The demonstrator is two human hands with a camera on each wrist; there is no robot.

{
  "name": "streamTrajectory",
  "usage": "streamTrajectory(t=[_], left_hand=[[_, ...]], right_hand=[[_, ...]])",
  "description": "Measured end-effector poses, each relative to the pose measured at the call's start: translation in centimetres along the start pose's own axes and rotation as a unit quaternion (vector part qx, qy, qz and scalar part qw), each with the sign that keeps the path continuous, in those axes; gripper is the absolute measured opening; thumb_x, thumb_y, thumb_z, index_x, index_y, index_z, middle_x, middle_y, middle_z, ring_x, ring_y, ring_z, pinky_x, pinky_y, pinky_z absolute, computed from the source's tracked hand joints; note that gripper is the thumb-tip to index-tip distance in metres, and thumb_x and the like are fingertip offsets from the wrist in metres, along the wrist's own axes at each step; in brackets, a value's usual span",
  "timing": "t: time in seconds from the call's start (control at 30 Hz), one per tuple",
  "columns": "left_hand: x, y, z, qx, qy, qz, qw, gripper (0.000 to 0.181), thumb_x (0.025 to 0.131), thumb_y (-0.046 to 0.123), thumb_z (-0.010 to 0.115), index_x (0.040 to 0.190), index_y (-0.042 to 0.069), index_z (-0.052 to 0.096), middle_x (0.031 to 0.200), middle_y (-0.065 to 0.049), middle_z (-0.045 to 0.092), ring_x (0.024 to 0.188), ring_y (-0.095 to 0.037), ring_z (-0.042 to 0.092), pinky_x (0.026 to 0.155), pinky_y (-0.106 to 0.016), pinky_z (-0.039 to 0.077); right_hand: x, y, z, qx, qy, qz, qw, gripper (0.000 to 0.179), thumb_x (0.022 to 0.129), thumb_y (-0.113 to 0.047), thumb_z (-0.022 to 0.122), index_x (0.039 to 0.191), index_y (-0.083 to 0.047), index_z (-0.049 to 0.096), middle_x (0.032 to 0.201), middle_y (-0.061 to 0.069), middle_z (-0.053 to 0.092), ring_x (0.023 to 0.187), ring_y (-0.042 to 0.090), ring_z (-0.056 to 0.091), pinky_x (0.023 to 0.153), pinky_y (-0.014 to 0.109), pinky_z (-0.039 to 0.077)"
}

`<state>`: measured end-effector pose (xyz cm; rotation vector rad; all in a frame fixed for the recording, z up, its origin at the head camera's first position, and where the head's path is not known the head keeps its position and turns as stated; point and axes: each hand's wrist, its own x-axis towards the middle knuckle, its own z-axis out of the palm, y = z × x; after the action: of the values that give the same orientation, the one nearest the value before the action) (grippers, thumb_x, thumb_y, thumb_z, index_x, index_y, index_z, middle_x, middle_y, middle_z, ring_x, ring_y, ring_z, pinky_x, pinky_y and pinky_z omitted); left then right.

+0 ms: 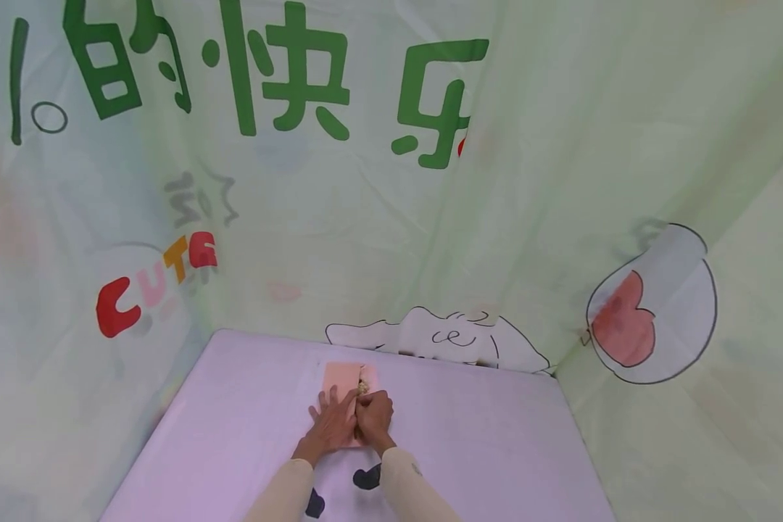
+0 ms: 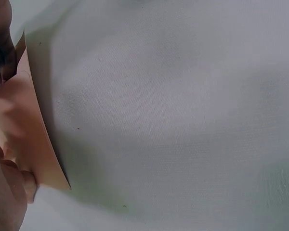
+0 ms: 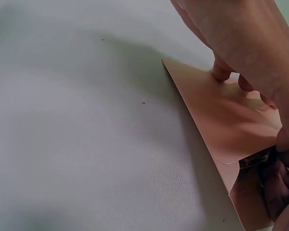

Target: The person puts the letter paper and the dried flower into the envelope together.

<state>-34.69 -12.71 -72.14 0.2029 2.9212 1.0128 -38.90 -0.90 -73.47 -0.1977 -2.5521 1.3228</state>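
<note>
A salmon-pink paper envelope (image 1: pixel 342 375) lies on the table, its opening facing right. My left hand (image 1: pixel 332 425) rests on it with fingers spread, pressing the paper; its thumb is by the opening. At the opening, my right hand (image 1: pixel 374 415) has curled fingers and pinches a small yellowish bunch (image 1: pixel 363 387), which partly shows above the fingers. In the right wrist view, the right hand's fingers (image 3: pixel 278 188) are at the envelope's mouth, where a bit of the bunch shows in shadow. The left wrist view catches the envelope (image 2: pixel 26 120) only at its left edge.
The envelope lies on a pale lilac tabletop (image 1: pixel 496 428) with black printed marks (image 1: pixel 367 477) near the forearms. Printed cloth (image 1: pixel 378 239) hangs behind the table and along both sides. Tiny dark specks dot the surface in the wrist views.
</note>
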Motion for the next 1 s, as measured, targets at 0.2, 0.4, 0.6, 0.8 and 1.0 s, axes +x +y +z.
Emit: streamTrajectory(t=[0.2, 0.4, 0.6, 0.8, 1.0], left_hand=[[0.1, -0.1, -0.1, -0.008, 0.009, 0.007, 0.9999, 0.052, 0.108, 0.027, 0.056, 0.159, 0.022, 0.049, 0.165, -0.039, 0.036, 0.146, -0.071, 0.035, 0.108, -0.095, 0.025], [0.1, 0.0, -0.2, -0.018, 0.009, -0.001, 0.9998, 0.052, 0.108, 0.025, 0.057, 0.160, 0.023, 0.050, 0.167, -0.037, 0.036, 0.147, -0.067, 0.034, 0.110, -0.094, 0.024], [-0.2, 0.4, -0.2, -0.018, 0.003, -0.001, 0.9998, 0.053, 0.108, 0.023, 0.057, 0.161, 0.020, 0.048, 0.169, -0.037, 0.033, 0.150, -0.068, 0.031, 0.112, -0.094, 0.021], [0.0, 0.4, -0.5, 0.003, 0.002, -0.005, 1.0000, 0.053, 0.108, 0.026, 0.058, 0.160, 0.022, 0.048, 0.168, -0.036, 0.035, 0.148, -0.067, 0.034, 0.112, -0.092, 0.026], [0.0, 0.2, -0.2, 0.000, 0.000, -0.007, 1.0000, 0.054, 0.107, 0.026, 0.056, 0.161, 0.021, 0.047, 0.170, -0.036, 0.032, 0.150, -0.067, 0.031, 0.114, -0.092, 0.023]], right_hand=[[0.6, 0.9, 0.6, 0.017, -0.034, -0.007, 0.9992, 0.005, 0.081, 0.000, 0.080, 0.084, 0.001, 0.085, 0.078, 0.014, 0.080, 0.074, 0.029, 0.077, 0.069, 0.046, 0.065], [1.5, 1.5, 0.4, 0.013, -0.080, 0.006, 0.9967, 0.008, 0.078, -0.002, 0.079, 0.082, -0.003, 0.085, 0.080, 0.011, 0.081, 0.075, 0.027, 0.075, 0.065, 0.043, 0.062], [2.0, 1.3, -0.1, 0.003, -0.117, 0.031, 0.9926, 0.010, 0.076, -0.002, 0.077, 0.075, -0.008, 0.084, 0.073, 0.005, 0.079, 0.070, 0.019, 0.066, 0.062, 0.034, 0.054], [1.8, -0.1, -0.6, -0.005, -0.142, 0.048, 0.9888, 0.010, 0.078, 0.001, 0.076, 0.075, -0.006, 0.083, 0.076, 0.006, 0.078, 0.072, 0.017, 0.063, 0.064, 0.032, 0.052], [1.3, -0.5, -0.9, 0.016, -0.149, 0.045, 0.9877, 0.011, 0.079, 0.006, 0.074, 0.080, 0.000, 0.083, 0.079, 0.009, 0.079, 0.072, 0.018, 0.063, 0.061, 0.028, 0.050]])
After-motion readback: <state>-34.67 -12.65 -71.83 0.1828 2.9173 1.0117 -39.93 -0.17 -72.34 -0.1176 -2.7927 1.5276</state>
